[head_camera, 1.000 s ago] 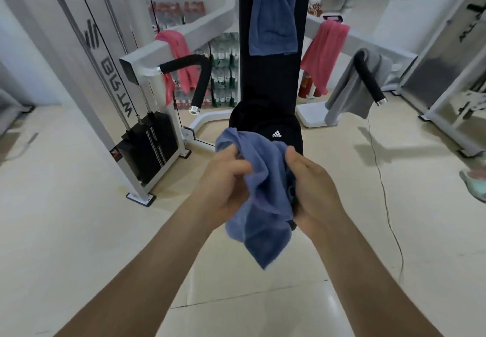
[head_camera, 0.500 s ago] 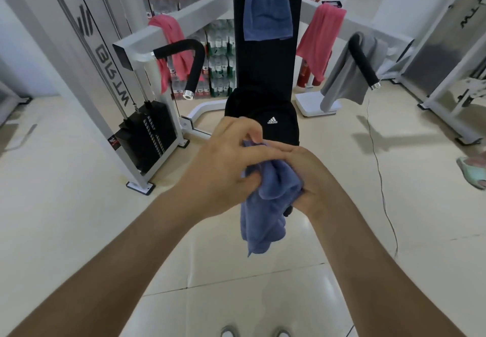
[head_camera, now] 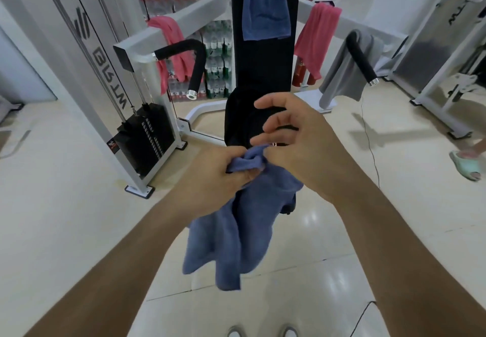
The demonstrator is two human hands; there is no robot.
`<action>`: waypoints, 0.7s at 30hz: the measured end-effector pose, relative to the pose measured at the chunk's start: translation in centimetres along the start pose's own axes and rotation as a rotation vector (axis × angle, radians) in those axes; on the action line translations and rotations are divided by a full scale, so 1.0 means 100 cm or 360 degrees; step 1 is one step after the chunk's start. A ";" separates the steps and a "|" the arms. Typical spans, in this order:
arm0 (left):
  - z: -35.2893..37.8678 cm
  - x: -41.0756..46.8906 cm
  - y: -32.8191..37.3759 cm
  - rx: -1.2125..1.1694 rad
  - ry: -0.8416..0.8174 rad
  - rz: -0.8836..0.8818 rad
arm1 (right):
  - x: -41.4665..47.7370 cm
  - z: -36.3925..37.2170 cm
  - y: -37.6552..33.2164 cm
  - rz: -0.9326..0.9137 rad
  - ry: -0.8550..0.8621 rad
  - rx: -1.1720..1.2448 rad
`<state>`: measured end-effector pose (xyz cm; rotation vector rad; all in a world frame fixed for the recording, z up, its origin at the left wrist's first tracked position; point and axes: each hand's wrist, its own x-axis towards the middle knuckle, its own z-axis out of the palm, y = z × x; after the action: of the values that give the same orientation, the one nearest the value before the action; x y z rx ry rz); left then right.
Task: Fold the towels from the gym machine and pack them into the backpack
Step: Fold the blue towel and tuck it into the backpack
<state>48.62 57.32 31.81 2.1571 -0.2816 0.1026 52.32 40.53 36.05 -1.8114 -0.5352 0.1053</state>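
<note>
A blue towel (head_camera: pixel 236 231) hangs in loose folds from my left hand (head_camera: pixel 223 176), which grips its bunched top. My right hand (head_camera: pixel 294 142) pinches the same bunched edge with thumb and forefinger, its other fingers spread over the black backpack (head_camera: pixel 236 121) on the machine's seat. The backpack is largely hidden behind my hands. On the gym machine hang another blue towel (head_camera: pixel 265 8) on the black upright pad, a pink towel (head_camera: pixel 171 42) on the left arm, a pink towel (head_camera: pixel 315 39) on the right arm and a grey towel (head_camera: pixel 344 73) over the right handle.
The black weight stack (head_camera: pixel 144 137) and white frame (head_camera: pixel 86 55) stand left. A thin cable (head_camera: pixel 370 147) runs over the tiled floor at right. Another person's foot in a green sandal (head_camera: pixel 468 165) is at the right edge. My shoes (head_camera: pixel 263 332) show at the bottom.
My hands have come apart from the tight clasp; the left one has dropped lower with the towel, which now hangs longer and looser. My right fingers have spread out over the backpack.
</note>
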 end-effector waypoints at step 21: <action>-0.048 -0.005 0.024 -0.0516 0.0316 -0.0001 | -0.003 0.034 -0.001 0.0214 -0.0034 0.0322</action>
<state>47.70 60.09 36.34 1.8095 -0.1692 0.2516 50.89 43.46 34.98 -1.6482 -0.4023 0.2619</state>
